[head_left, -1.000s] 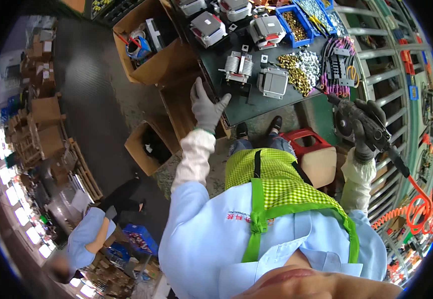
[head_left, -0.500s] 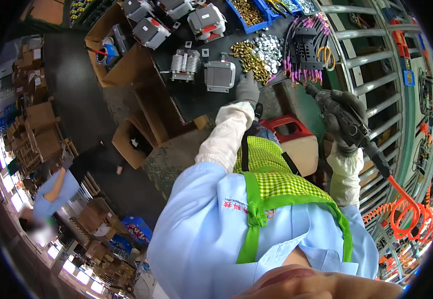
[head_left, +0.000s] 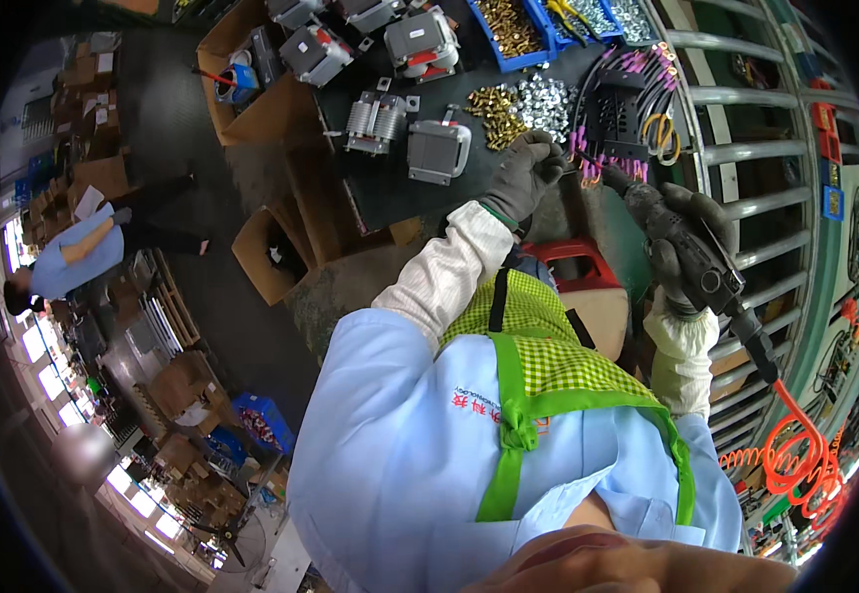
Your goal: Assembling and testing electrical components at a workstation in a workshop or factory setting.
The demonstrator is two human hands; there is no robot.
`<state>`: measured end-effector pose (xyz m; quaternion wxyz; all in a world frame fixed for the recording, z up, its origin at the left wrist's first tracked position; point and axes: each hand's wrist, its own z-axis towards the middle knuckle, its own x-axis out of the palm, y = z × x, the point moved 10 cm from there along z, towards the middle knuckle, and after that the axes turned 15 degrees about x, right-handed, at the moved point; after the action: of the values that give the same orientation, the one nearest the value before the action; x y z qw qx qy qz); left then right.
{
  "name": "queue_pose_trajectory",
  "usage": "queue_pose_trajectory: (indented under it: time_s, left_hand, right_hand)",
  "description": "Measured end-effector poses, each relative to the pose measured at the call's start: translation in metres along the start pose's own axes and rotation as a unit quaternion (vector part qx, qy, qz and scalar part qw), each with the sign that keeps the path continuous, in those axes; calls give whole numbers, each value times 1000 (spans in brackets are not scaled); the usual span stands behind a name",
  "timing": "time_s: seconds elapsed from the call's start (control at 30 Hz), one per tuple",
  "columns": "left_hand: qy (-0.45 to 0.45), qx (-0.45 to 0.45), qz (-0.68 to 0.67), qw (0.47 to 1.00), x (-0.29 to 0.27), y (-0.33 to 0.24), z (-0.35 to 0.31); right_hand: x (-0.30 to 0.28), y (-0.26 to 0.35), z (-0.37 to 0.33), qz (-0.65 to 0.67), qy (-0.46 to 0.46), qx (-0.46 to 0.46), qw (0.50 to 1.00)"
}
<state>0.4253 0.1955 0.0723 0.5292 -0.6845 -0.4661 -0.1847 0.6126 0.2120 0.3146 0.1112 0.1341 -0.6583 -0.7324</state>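
My right hand, in a dark grey glove, is wrapped round a black air screwdriver with an orange coiled hose at its rear end. The tool's tip points toward my left hand. That gloved hand is closed, its fingertips pinched together close to the tip; whatever they hold is too small to make out. Beyond it lie a pile of brass-coloured screws and a pile of silver nuts or washers. Right of these stands a black terminal block with black leads and pink ends around it.
Several grey transformers stand on the black bench left of the piles. Blue bins of hardware sit at the back, and a roller conveyor runs along the right. Cardboard boxes and a red-topped container are below; a person is far left.
My left hand has left the brass screw pile and moved right and nearer the screwdriver's tip, its fingers now pinched. The view has shifted slightly. The person at the far left has moved.
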Motion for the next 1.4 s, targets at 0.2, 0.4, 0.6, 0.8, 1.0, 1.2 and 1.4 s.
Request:
queue_pose_trajectory:
  time_s: [0.2,0.4,0.6,0.8,1.0,1.2,1.4]
  left_hand:
    - [25,-137,-186,973,49,31,4]
    - [57,-205,-266,940,89,47,4]
    - [56,-183,-67,979,86,40,13]
    - [-2,-223,-174,959,102,71,17]
    - [148,-11,469,871,98,44,97]
    - [272,255,834,408,161,32,161]
    - [295,205,822,443,154,31,140]
  right_hand:
    - [-8,13,10,77,-23,-25,996]
    - [-29,3,15,51,-41,-11,998]
    - [-45,-13,10,42,-39,21,998]
    - [-65,-24,11,87,-98,47,990]
    - [-99,-10,22,56,-146,-12,988]
    - [-123,1,31,-15,-194,-47,980]
    - [-116,16,39,3,-195,-89,977]
